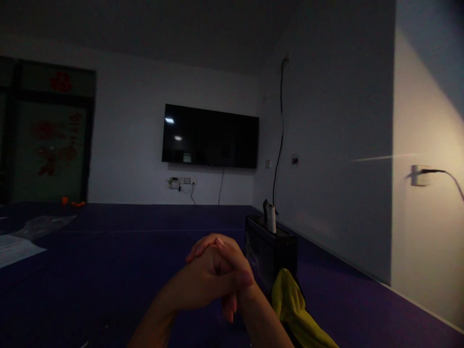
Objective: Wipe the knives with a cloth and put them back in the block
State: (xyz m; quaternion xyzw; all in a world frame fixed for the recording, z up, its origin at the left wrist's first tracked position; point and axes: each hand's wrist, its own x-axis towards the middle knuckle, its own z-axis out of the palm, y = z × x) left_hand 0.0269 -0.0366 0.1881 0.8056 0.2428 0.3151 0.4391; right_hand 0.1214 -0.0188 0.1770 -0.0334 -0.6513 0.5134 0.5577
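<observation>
Dim room, dark ceiling, white walls; a black wall-mounted screen point(210, 136) on the far wall catches two small glints, with a socket strip point(181, 181) and hanging cables beneath it. Far left, a dark glazed door point(50, 130) carries red paper cut-outs. Deep blue-violet floor point(126, 220) runs wall to wall; a black cable point(280, 125) drops down the right wall, and warm light falls around a plugged-in wall adapter point(419, 175).

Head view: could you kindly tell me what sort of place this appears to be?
Probably a dim meeting or activity room: a large dark screen hangs on the far wall, wall sockets with cables sit below it, and a wide blue-purple surface fills the foreground.
</observation>
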